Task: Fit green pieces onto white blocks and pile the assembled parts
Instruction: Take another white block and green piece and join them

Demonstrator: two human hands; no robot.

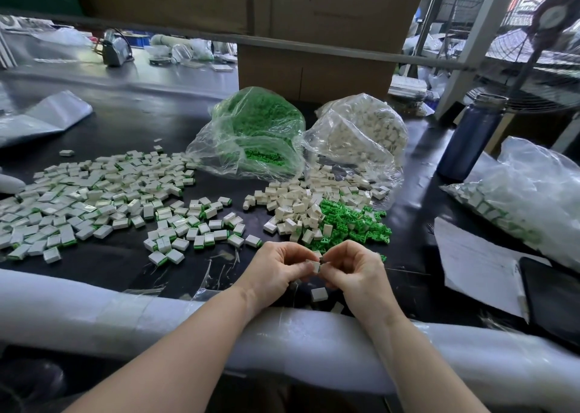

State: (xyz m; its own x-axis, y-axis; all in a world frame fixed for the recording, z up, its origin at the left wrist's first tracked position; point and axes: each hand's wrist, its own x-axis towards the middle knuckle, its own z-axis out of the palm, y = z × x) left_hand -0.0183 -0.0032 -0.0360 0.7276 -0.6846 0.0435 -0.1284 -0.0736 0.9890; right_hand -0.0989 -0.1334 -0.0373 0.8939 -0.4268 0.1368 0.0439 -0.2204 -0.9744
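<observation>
Both hands are together at the near edge of the table (125, 121), and we've got the left hand (276, 271) and the right hand (354, 271) curled in, fingertips meeting on one white block (314, 265), pinched between them just above the tabletop. Whether a green piece sits on it we cannot tell; the fingers cover most of it. Right below, one more block (319, 294) lies loose on the table beside the right wrist.

Just beyond the hands we see the heap of white blocks (295, 205), touching the heap of green pieces (354, 221) to its right. Behind those, toward the far edge, the green bag (251, 130) and the white bag (361, 127) stand side by side, mouths open toward us. The assembled parts (94, 199) spread wide across the left half of the table. At the right edge, a blue bottle (470, 136) is upright, with a bag of parts (518, 205) near it.
</observation>
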